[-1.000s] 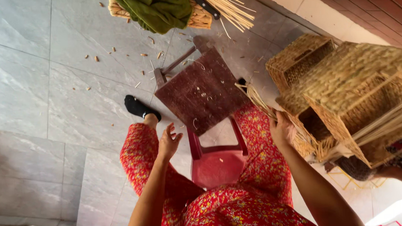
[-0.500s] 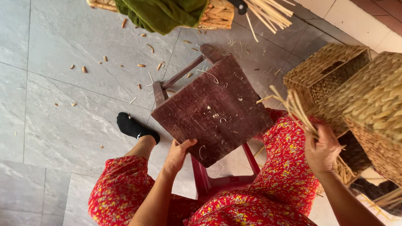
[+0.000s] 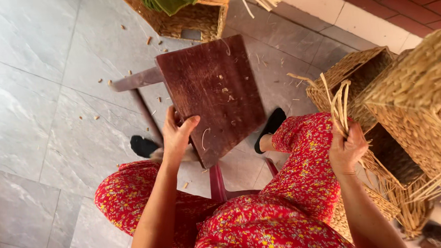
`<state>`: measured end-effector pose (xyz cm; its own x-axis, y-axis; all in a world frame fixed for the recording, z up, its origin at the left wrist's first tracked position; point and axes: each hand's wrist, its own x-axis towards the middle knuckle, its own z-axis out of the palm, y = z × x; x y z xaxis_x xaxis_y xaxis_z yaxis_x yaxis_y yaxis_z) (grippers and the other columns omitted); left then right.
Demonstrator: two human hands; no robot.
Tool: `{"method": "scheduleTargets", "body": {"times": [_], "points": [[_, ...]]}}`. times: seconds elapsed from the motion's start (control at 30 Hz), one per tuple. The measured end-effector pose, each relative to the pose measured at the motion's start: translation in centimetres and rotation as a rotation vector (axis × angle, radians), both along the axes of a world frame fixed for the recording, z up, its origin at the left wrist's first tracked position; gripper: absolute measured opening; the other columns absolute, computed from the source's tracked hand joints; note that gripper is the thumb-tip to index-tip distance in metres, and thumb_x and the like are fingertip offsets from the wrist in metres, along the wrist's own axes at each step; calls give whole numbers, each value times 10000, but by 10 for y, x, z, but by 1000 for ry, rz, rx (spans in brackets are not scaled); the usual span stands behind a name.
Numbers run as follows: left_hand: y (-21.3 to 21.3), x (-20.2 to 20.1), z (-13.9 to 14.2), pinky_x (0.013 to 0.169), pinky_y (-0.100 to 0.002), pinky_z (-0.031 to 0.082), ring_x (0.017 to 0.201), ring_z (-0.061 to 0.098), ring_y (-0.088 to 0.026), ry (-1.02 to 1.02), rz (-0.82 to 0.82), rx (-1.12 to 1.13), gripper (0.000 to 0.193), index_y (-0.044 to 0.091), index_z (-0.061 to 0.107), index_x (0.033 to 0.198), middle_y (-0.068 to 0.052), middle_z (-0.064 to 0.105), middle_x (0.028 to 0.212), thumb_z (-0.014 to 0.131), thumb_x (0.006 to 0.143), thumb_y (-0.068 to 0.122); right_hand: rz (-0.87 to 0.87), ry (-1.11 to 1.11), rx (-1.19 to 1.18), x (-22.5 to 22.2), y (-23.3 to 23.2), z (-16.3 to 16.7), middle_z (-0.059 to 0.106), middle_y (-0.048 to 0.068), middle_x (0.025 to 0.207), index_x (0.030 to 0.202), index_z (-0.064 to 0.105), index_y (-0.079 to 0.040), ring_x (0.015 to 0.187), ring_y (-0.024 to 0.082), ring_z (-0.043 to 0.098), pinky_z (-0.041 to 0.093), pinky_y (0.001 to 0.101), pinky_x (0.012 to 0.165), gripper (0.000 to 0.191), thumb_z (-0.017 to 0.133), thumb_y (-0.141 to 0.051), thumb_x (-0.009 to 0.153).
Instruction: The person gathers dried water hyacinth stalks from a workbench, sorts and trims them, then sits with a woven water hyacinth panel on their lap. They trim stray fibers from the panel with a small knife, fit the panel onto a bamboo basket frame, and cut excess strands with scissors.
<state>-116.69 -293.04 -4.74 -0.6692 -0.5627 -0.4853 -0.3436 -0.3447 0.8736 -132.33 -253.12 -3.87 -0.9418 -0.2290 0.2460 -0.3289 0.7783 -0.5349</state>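
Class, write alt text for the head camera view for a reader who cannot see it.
A seated person's left hand grips the edge of a dark wooden stool, while the right hand holds a bundle of straw strands. Woven baskets stand at the right on grey floor tiles.

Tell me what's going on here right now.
A seated person in red floral clothes grips the near edge of a small dark wooden stool with the left hand. The right hand holds a bunch of pale straw strands upright. Woven baskets are stacked at the person's right, and another basket with green cloth in it sits beyond the stool. Straw scraps lie scattered on the grey tiled floor.
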Motion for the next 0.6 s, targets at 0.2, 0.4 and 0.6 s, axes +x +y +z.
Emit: {"method": "scheduleTargets", "body": {"times": [0.2,0.4,0.6], "points": [[40,-27,30,865,-495,552,958,707,-444,-477,-282,-646,722,0,500,1254,-265,741,1035,789,773,454,12,-24,-179,5,-5,7,666,71,861,1091,702,-42,732,158,640,465,325,620,115,711,-156,1104],[46,-59,-12,903,-510,536,1056,670,-464,-657,-430,-735,987,-47,406,1368,-321,687,1100,765,755,638,68,26,-231,13,-8,10,660,87,859,1110,683,-28,758,171,643,489,317,679,134,701,-160,1089],[21,-31,21,912,-498,540,1075,690,-416,-603,-342,-682,791,76,628,1315,-248,729,1104,770,735,594,33,3,-283,14,-1,17,686,64,836,1076,692,-37,755,154,665,504,293,684,129,697,-166,1091]]}}
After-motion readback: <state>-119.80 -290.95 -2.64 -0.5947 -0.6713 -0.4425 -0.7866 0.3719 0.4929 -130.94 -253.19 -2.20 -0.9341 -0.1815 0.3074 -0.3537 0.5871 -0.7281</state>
